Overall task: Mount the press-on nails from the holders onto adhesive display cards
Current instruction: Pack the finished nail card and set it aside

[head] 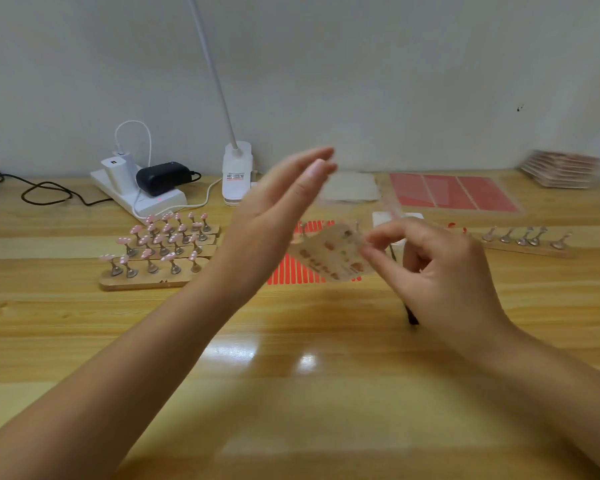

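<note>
- the table [291, 393] is varnished wood, pretty glossy, with light glare spots just below the right hand [440, 271]
- the card [329, 254] pinched in the right fingertips looks like clear, shiny plastic, though it's blurry
- the holder bases [146, 282] left of the left hand [274, 209] are plain matt wood, with shiny metal stands on top
- the nails [146, 252] on those stands are glossy pink
- beyond the left fingertips, a pale pad [350, 187] looks soft and matt, like cloth or paper
- the red sheets [451, 192] past the right fingers look smooth, slightly shiny
- the power strip [142, 195] is smooth white plastic
</note>
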